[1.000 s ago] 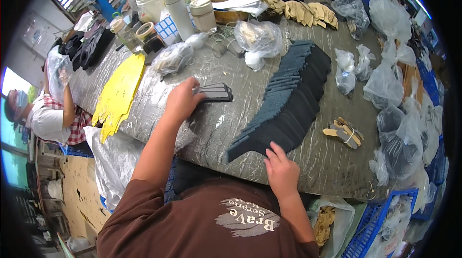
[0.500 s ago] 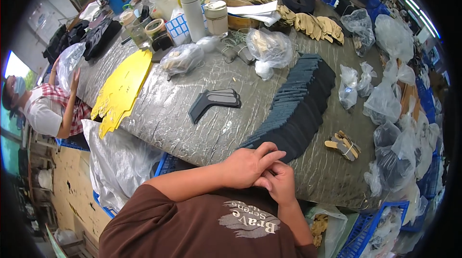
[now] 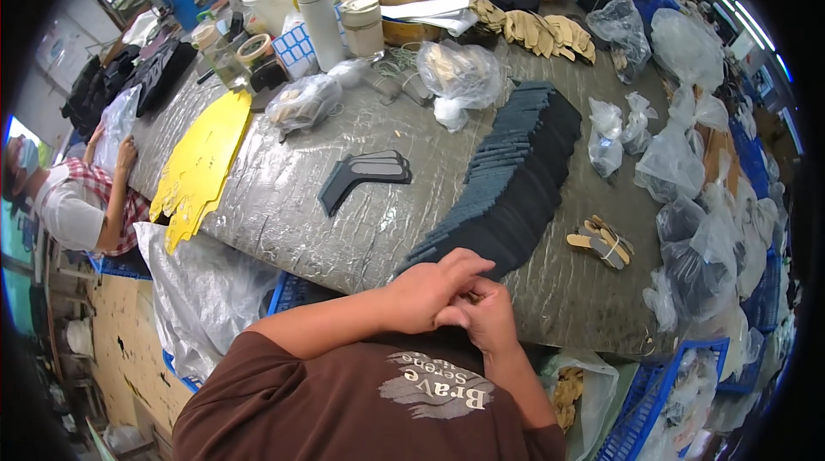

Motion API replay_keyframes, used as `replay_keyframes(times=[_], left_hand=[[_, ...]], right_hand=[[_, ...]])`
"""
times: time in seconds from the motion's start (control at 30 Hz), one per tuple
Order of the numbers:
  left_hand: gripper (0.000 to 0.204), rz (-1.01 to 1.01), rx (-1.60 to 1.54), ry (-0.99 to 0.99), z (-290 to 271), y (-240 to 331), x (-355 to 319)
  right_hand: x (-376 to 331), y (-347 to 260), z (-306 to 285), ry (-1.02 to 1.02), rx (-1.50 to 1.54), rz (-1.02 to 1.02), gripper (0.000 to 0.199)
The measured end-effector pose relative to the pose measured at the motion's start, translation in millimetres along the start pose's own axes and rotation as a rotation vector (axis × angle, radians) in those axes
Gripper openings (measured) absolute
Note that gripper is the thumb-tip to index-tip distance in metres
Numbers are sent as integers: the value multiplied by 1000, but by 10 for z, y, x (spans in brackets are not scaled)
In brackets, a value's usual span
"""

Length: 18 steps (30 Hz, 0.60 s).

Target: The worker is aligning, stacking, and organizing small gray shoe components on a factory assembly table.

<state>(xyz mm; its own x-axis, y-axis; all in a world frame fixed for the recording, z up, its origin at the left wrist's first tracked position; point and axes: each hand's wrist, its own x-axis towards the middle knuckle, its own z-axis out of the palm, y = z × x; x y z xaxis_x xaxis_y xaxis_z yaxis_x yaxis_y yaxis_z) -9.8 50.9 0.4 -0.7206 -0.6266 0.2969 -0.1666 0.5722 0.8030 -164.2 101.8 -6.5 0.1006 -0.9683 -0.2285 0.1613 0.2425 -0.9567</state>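
Observation:
My left hand point(image 3: 427, 293) and my right hand point(image 3: 488, 317) meet at the table's near edge. Both have curled fingers, and the left one's fingers lie over the right one's. Whatever is between them, if anything, is hidden. Just beyond my fingers starts a long fanned row of dark blue-black cut pieces point(image 3: 517, 182), overlapping each other and running away to the far right. Farther left lies a small stack of bent dark pieces point(image 3: 354, 177) with grey patches on top.
A banded bundle of tan and dark strips point(image 3: 604, 242) lies right of the row. Yellow sheets point(image 3: 199, 164) hang over the left edge. Jars, a white flask point(image 3: 320, 27) and clear bags point(image 3: 460, 74) stand behind. A co-worker point(image 3: 82, 199) is at the left, and another person sits across the table.
My view has shifted slightly, so the table's things sit farther left. My hands stay together while their fingers have moved a little. Across the table, the person's hands have come down to a black piece.

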Motion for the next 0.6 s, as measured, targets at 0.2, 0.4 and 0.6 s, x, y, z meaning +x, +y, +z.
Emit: replay_keyframes(times=[0.2,0.4,0.6], left_hand=[[23,-183,-419,132,-190,-56,71],[23,65,-42,0,-235,-29,83],[8,-323,-127,409,-258,-269,-15]], right_hand=[[32,69,-102,-180,735,93,10],[-2,67,16,-15,575,128,8],[24,165,-588,343,821,-159,6]])
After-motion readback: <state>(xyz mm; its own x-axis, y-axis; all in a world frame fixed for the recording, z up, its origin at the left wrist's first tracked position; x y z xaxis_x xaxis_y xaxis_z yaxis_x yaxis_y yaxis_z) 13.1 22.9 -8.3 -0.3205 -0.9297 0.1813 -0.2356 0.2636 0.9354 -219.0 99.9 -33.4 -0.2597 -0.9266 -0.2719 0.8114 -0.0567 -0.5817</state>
